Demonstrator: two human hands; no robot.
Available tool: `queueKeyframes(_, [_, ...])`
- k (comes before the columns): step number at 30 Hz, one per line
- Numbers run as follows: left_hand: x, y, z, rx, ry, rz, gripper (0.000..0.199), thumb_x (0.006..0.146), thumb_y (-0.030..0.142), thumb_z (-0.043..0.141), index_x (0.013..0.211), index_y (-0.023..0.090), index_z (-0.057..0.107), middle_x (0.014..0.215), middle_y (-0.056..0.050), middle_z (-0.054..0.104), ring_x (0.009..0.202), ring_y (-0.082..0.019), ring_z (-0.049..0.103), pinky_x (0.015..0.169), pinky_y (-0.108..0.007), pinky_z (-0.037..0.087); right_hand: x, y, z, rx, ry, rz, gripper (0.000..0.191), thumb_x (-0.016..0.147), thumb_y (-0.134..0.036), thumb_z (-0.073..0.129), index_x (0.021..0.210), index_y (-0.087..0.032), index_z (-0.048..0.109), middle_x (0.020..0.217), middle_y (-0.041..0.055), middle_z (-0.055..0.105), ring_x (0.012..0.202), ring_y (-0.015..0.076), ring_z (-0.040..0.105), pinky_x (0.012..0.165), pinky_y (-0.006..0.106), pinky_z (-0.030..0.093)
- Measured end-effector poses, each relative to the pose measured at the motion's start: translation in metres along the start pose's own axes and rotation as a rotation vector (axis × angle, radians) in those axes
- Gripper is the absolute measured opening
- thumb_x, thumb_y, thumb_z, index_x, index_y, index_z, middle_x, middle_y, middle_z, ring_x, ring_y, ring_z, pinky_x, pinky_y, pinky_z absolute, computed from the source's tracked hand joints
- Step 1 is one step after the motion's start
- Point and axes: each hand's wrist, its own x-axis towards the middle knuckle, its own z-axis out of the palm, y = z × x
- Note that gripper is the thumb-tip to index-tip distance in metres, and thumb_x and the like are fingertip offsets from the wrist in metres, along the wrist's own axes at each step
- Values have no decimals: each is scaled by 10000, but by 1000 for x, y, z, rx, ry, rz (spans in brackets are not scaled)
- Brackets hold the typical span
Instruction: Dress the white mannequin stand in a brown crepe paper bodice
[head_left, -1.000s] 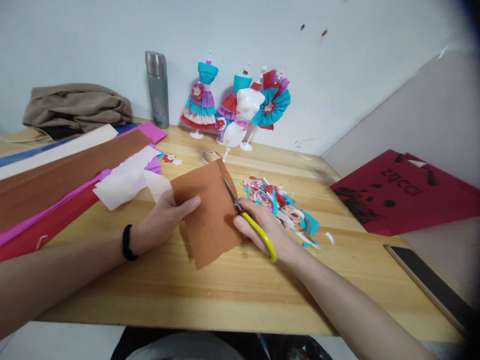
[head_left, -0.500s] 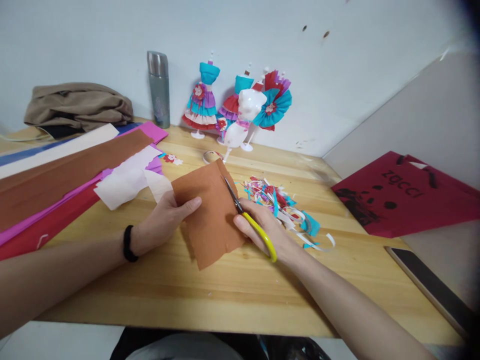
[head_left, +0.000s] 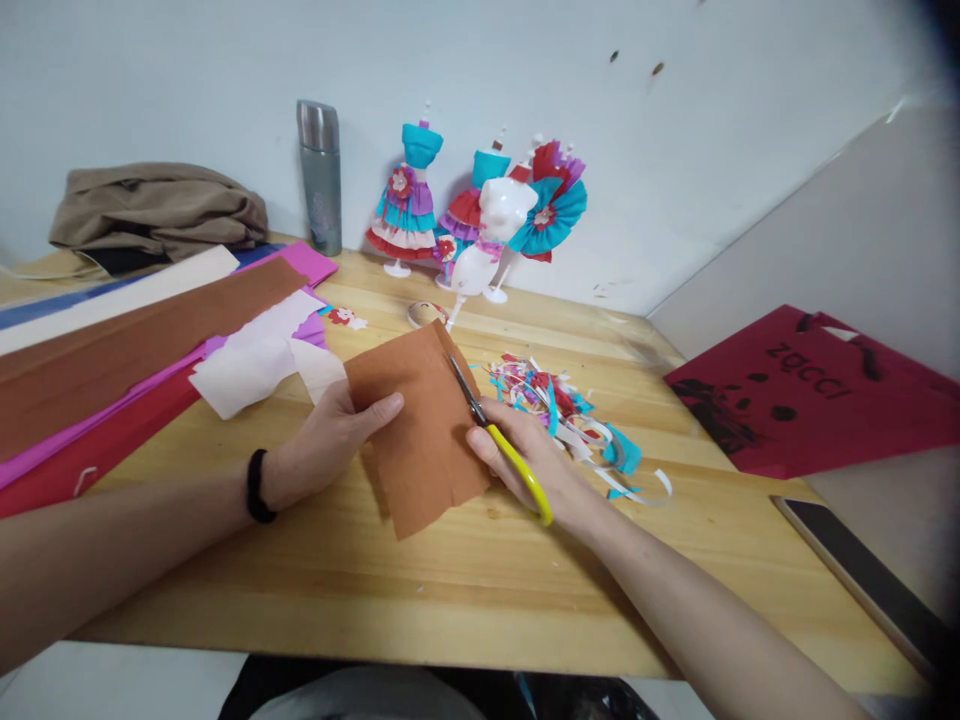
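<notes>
A piece of brown crepe paper point(head_left: 420, 420) is held up over the wooden table, its lower edge hanging toward me. My left hand point(head_left: 337, 430) grips its left side, thumb on top and fingers hidden beneath. In my right hand point(head_left: 529, 450) is a pair of scissors point(head_left: 517, 470) with yellow handles. Their dark blades lie over the paper's right part, pointing away from me, and look closed or nearly so. Some of my right fingers are hidden by the paper and the handles. A small notch shows in the paper's lower edge.
Coloured paper scraps point(head_left: 555, 400) lie right of the brown piece. Folded paper sheets point(head_left: 150, 340) cover the left side. Small dress forms point(head_left: 480, 220) and a flask point(head_left: 320, 180) stand along the wall. A red bag point(head_left: 810, 400) and a phone point(head_left: 862, 570) are at the right, a brown cloth point(head_left: 157, 210) back left.
Hardly anything differs: the view has shifted slightly, while both hands, the brown paper and the scissors keep nearly the same position.
</notes>
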Motion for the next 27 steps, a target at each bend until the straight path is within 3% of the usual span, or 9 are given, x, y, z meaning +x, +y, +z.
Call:
queueKeyframes(13, [0,2,1,12,5,2,361,758,435,774,1049,223,740,1152,-64,750,1085,-322,689,887,-403,591,1,0,1,-2,13,-7,366,931,-511,433,711,-219,423,679,-4,452,619,142,427,570,281,327])
queueKeyframes(20, [-1,4,-1,87,-24,-47,432,815,423,707,1167,174,677,1284,-76,696,1204,-316,634,966,-391,558,3,3,4,-8,3,38,402,924,-547,424,737,-198,493,696,19,497,629,145,438,565,279,343])
queueKeyframes(27, [1,0,-2,19,-61,-48,430,837,406,700,1202,186,649,1250,-67,711,1212,-307,631,982,-386,551,1,5,5,32,2,12,431,943,-565,425,761,-190,537,703,31,542,630,148,463,560,277,364])
